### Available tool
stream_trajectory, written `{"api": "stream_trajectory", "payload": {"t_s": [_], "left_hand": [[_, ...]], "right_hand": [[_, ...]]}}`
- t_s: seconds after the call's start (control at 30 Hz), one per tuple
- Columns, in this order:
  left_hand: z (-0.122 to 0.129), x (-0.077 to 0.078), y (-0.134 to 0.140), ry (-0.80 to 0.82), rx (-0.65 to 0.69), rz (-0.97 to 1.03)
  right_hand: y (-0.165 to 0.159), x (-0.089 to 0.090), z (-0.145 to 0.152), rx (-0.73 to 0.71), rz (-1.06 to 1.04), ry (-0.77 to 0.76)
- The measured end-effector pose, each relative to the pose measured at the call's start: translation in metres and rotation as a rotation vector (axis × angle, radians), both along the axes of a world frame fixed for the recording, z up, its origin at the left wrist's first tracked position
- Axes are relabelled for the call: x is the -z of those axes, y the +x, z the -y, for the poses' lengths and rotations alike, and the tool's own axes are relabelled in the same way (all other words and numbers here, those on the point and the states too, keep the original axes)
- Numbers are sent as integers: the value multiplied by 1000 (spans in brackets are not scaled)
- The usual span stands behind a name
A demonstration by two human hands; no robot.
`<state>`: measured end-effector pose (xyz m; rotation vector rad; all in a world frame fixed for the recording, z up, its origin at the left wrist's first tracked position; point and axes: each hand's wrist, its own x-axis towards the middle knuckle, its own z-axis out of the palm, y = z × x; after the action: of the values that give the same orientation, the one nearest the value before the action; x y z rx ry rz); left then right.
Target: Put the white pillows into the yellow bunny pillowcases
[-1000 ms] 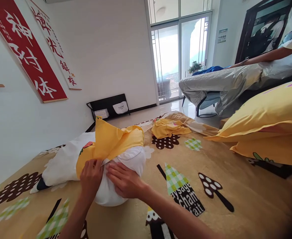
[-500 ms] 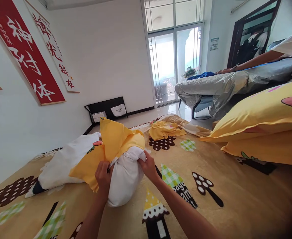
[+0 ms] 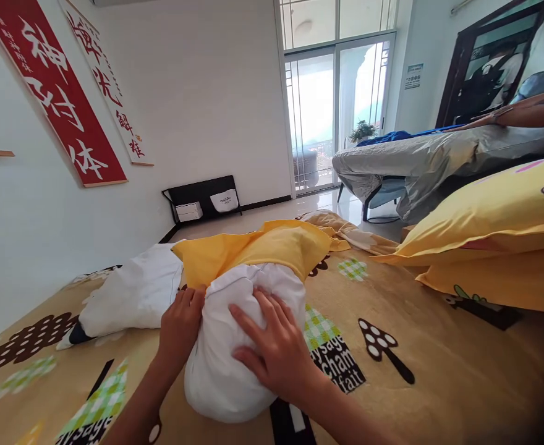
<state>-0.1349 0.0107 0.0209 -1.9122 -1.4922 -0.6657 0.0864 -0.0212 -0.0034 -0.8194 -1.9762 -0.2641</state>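
A white pillow [image 3: 225,371] lies in front of me, its far end inside a yellow pillowcase [image 3: 272,247]. My right hand [image 3: 272,337] rests on top of the pillow with its fingers spread. At the pillow's left side, by the pillowcase's edge, my left hand [image 3: 182,324] is closed with curled fingers; the edge in its grip is mostly hidden. Beyond it on the left lies a second white pillow [image 3: 133,296]. Everything lies on a tan patterned blanket [image 3: 420,346].
Yellow pillows [image 3: 489,216] are stacked at the right. Behind them stands a table under a plastic cover [image 3: 392,162], with another person's arm [image 3: 531,114] over it. A black rack [image 3: 202,201] stands by the wall, left of the glass door [image 3: 311,123].
My right hand has let go of the pillow's edge and now lies flat on the pillow. The pillowcase has spread to the right over the pillow's far end.
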Motion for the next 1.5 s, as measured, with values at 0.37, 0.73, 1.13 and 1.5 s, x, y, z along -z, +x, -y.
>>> {"api": "stream_trajectory", "payload": {"t_s": [0.37,0.73,1.13,1.5], "left_hand": [[-19,2,-20,164,35,190],[-12,6,-31,105,-73,78],[57,118,-99,-157,98,1143],[13,127,-113,-350,136,1261]], "right_hand": [[-43,-22,-35,82,290,-330],[-62,-15,-72,-28,74,-84],[36,65,-154,93,-391,-500],[-14,-1,-180,511,129,-601]]}}
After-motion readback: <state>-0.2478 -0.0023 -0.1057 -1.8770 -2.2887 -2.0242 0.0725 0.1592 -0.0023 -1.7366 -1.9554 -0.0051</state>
